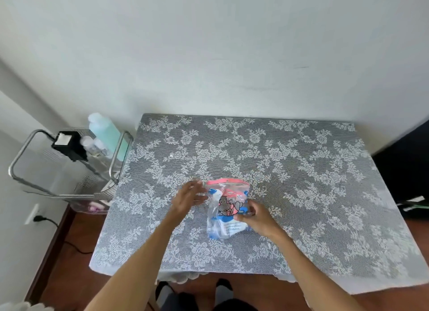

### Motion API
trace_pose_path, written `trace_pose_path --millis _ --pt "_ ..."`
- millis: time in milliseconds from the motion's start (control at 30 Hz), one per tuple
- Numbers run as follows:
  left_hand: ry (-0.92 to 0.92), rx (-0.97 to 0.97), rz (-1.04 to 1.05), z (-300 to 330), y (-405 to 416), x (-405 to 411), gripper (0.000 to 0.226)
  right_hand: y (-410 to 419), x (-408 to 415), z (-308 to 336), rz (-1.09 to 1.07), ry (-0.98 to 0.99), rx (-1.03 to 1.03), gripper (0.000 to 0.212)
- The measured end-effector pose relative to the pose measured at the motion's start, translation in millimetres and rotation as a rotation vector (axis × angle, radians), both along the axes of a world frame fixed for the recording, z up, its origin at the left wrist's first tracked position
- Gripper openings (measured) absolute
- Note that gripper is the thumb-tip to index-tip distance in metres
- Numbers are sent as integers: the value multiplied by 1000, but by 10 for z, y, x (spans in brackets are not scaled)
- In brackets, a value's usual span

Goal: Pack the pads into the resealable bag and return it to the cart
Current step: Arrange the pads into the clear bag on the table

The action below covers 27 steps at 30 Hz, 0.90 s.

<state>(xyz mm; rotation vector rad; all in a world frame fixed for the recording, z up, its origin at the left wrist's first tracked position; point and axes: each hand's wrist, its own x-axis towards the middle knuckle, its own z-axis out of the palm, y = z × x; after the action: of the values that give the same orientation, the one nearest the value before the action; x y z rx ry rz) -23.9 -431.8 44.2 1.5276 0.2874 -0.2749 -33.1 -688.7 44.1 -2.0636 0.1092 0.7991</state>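
A clear resealable bag (226,206) with a pink zip strip and a cartoon print lies on the table near its middle, with blue-and-white pads visible inside it. My right hand (254,217) grips the bag's right side, thumb on top. Just left of the bag's upper edge my left hand (189,198) hovers, fingers spread and blurred, holding nothing. The metal cart (69,166) stands against the table's left edge.
The table (301,171) wears a grey lace floral cloth. On the cart are a teal bottle (106,134), a black box (69,145) and small clear bottles. A wall socket with a plug sits low on the left. A dark object stands at the right.
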Motion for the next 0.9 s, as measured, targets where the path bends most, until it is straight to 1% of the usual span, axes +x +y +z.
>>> trace_pose_path --millis 100,167,267,333,400,467,533,600,633,667,733,767,900 --pt "54 -61 15 -27 -109 -53 32 48 15 6 27 10 10 87" --pt "61 -63 53 -41 -136 -62 30 34 29 31 25 56 69 88" --pt "55 -50 67 -53 -130 -67 26 13 92 118 -19 52 215 62" --pt "46 -3 56 -59 -126 -73 28 13 149 137 -94 10 271 60" --pt "29 35 43 -55 -127 -80 29 -3 188 149 -116 -90 226 56" --pt "25 31 54 -62 -124 -87 27 -27 196 146 -144 -134 195 50" --pt "34 29 76 -64 -116 -95 26 -38 187 147 -113 -82 206 49" --pt "33 41 103 -72 -112 -100 26 -56 164 127 -109 33 262 53" --pt "29 44 118 -73 -112 -100 25 -67 152 109 -116 76 288 52" --pt "29 45 127 -75 -116 -99 24 -80 145 89 -116 98 298 46" --pt "39 54 137 -73 -127 -98 25 -112 136 54 -105 102 278 29" --pt "44 59 142 -73 -128 -98 26 -120 135 52 -100 93 257 24" --pt "25 99 106 -86 -106 -128 23 -156 174 92 -159 12 152 18"
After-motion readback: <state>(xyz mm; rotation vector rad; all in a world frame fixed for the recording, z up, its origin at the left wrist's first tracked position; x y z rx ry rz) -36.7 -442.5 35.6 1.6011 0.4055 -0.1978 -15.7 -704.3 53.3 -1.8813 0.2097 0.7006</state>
